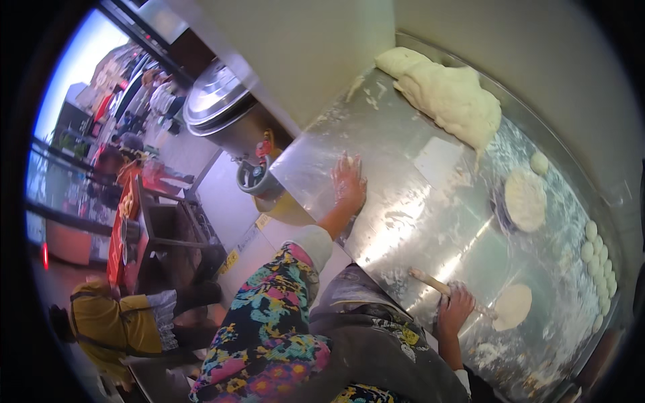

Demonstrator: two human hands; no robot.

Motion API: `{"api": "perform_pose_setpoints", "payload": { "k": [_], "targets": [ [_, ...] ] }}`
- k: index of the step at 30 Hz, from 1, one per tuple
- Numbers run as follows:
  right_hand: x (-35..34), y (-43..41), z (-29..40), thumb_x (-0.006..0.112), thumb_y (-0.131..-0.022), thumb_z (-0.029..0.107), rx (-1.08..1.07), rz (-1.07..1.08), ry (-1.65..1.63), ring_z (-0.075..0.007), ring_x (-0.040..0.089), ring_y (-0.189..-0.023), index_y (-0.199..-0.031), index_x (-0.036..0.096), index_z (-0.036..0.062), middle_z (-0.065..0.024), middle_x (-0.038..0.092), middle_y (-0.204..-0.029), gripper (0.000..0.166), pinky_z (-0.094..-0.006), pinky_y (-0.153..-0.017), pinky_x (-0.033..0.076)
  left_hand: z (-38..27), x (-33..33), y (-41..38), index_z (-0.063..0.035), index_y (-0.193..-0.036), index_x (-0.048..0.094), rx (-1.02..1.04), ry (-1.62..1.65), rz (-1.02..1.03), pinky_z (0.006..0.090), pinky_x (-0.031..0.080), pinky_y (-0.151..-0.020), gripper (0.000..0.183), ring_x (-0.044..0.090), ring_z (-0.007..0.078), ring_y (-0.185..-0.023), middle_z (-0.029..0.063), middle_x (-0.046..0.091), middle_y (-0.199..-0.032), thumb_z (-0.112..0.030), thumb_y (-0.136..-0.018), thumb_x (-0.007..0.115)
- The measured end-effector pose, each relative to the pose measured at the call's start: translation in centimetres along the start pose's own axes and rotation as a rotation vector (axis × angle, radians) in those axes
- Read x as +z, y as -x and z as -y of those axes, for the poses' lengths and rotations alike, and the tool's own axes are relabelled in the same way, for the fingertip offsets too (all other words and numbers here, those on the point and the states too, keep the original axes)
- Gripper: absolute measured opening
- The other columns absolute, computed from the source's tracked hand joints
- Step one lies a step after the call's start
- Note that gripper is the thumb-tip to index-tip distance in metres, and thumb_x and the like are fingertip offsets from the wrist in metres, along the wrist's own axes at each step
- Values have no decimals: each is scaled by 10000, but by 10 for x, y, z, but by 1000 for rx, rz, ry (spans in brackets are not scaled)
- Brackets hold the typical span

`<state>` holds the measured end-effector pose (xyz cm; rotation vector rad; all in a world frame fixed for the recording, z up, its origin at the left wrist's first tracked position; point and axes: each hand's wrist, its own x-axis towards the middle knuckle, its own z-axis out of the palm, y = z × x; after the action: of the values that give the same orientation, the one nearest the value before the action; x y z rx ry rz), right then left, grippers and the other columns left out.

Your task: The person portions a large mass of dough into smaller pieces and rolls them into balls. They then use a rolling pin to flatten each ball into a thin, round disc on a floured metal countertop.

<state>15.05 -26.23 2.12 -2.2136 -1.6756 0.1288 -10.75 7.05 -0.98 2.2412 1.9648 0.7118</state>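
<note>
My left hand (pixel 348 182) rests on the steel worktop (pixel 383 151) near its left edge, fingers apart and floury. Whether a bit of dough lies under its fingertips I cannot tell. My right hand (pixel 455 308) grips a wooden rolling pin (pixel 429 280). The pin's far end meets the edge of a thin, flat dough round (pixel 513 307). Farther up the worktop lie a larger floured dough round (pixel 525 200) and a single dough ball (pixel 538 163). Several small dough balls (pixel 598 264) sit in rows along the right edge.
A large dough mass (pixel 448 98) lies against the back rim, near a pale rectangular sheet (pixel 438 160). Left of the worktop stand a lidded steel pot (pixel 216 101) and a gas cylinder (pixel 259 176). A person in yellow (pixel 113 322) is beside an orange-topped stand (pixel 117 252).
</note>
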Motion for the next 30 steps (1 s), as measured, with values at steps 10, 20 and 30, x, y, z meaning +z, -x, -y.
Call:
{"api": "perform_pose_setpoints", "payload": {
  "k": [10,20,30],
  "targets": [
    [39,-77,-15,499,-980,279,87,-215,504,-325,633,-971,-1142,650,85,-125,657,-1099,295,-447,-827,503,72,2,-65,-68,-984,627,49,384,197,444,473,-887,140,563,352,-1037,154,592,-1026,-136,-896,542],
    [87,-245,54,609,-904,325,273,-30,83,-421,471,-1229,-1316,505,-31,-237,527,-1324,555,-494,-1055,363,146,-6,-109,-78,-1210,591,96,278,70,458,459,-921,367,540,369,-1078,167,555,-1213,-134,-849,553],
    [91,-347,121,830,-654,407,557,-33,-98,-390,441,-1265,-1359,421,-63,-254,463,-1346,941,-441,-1046,404,131,-18,-126,-53,-1222,593,194,334,104,457,438,-935,396,556,380,-1060,179,595,-1179,-35,-826,585]
  ]
}}
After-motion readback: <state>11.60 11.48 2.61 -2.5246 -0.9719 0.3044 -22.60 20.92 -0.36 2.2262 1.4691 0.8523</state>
